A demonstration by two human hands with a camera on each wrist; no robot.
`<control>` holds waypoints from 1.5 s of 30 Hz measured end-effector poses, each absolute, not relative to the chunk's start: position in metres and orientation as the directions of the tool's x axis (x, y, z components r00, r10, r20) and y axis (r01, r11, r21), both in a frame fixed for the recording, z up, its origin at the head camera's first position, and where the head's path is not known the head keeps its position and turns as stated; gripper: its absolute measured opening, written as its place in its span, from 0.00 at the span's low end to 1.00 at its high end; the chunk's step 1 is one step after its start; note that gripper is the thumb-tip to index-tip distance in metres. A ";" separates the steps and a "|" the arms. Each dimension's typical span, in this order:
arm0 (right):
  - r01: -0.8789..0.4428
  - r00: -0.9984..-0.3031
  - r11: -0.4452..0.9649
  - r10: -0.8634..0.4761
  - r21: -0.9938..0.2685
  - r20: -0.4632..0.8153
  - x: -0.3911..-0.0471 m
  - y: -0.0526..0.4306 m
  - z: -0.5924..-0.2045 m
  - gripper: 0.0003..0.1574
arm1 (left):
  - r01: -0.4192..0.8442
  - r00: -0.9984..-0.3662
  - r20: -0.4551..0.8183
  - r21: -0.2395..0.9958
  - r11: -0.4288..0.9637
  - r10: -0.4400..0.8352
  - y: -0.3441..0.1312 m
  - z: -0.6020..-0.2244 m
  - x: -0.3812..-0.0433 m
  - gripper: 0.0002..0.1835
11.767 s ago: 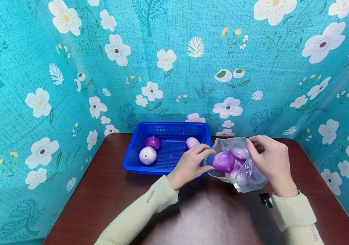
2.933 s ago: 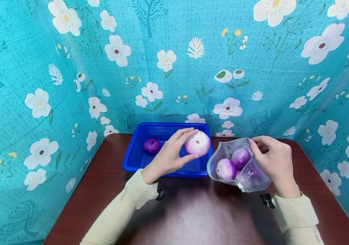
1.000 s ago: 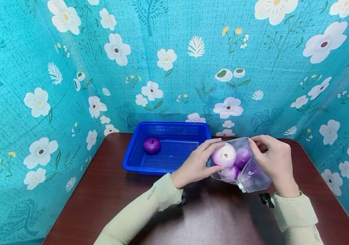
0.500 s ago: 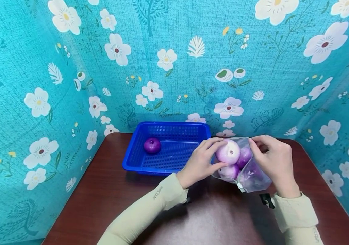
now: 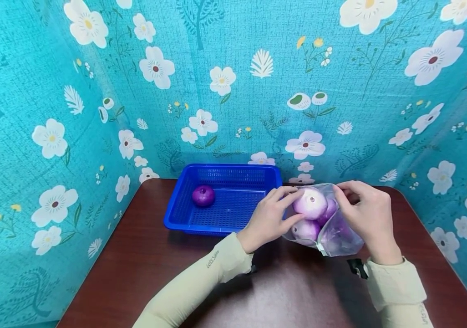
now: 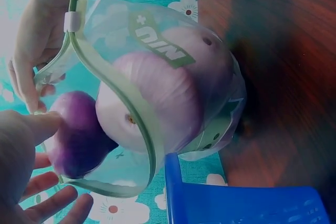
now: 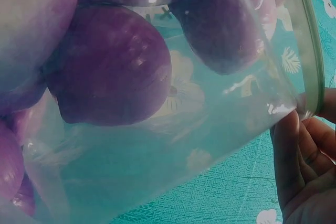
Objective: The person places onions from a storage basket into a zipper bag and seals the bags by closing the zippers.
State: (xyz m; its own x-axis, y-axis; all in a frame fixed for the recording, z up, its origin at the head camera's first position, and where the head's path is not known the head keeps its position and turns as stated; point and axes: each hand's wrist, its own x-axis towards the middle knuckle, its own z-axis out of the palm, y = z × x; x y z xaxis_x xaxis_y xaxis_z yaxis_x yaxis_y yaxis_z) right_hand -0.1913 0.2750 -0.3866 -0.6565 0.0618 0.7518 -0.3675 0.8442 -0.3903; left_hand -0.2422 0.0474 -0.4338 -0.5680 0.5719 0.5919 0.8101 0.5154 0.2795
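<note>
A clear zip bag [image 5: 346, 243] with a green-edged mouth stands on the table, several purple onions inside. My right hand [image 5: 366, 212] pinches its rim between thumb and fingers, also seen in the right wrist view. At the bag's mouth, an onion [image 5: 311, 203] sits above a paler-bottomed onion [image 5: 305, 231]. My left hand [image 5: 269, 215] reaches to that upper onion with spread fingers; in the left wrist view the thumb [image 6: 44, 127] is against the onion [image 6: 79, 135] and the other fingers lie apart. One dark purple onion [image 5: 203, 196] lies in the blue basket [image 5: 213, 228].
The basket stands left of the bag, close beside it, on a dark red-brown table [image 5: 282, 291]. A teal flowered cloth [image 5: 233, 114] rises behind the table and along both sides. The bag's white slider [image 5: 321, 247] faces the front.
Earlier, my left hand carried a pale onion from the basket to the bag. In the last second this onion moved right, deeper into the mouth, and the fingers loosened. My right hand kept its pinch.
</note>
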 end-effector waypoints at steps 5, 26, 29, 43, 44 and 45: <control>-0.360 -0.665 0.843 0.069 -0.400 0.744 -0.191 0.275 -0.387 0.04 | 0.806 -0.581 0.543 0.281 0.520 0.607 0.046 -0.435 -0.240 0.31; -0.365 -0.667 0.839 0.065 -0.402 0.742 -0.193 0.275 -0.386 0.03 | 0.658 -0.750 0.301 0.435 0.615 0.589 0.019 -0.455 -0.245 0.11; -0.365 -0.668 0.839 0.065 -0.403 0.741 -0.193 0.275 -0.386 0.03 | 0.669 -0.742 0.302 0.382 0.638 0.598 0.020 -0.460 -0.245 0.07; -0.338 -0.603 0.890 0.045 -0.306 0.796 -0.185 0.293 -0.361 0.06 | 0.676 -0.734 0.507 0.489 0.551 0.452 0.031 -0.438 -0.256 0.07; -0.334 -0.599 0.893 0.046 -0.301 0.799 -0.184 0.294 -0.357 0.07 | 0.682 -0.729 0.528 0.501 0.533 0.436 0.032 -0.435 -0.257 0.07; -0.329 -0.596 0.896 0.047 -0.297 0.802 -0.182 0.296 -0.354 0.07 | 0.685 -0.726 0.542 0.517 0.512 0.423 0.033 -0.432 -0.258 0.07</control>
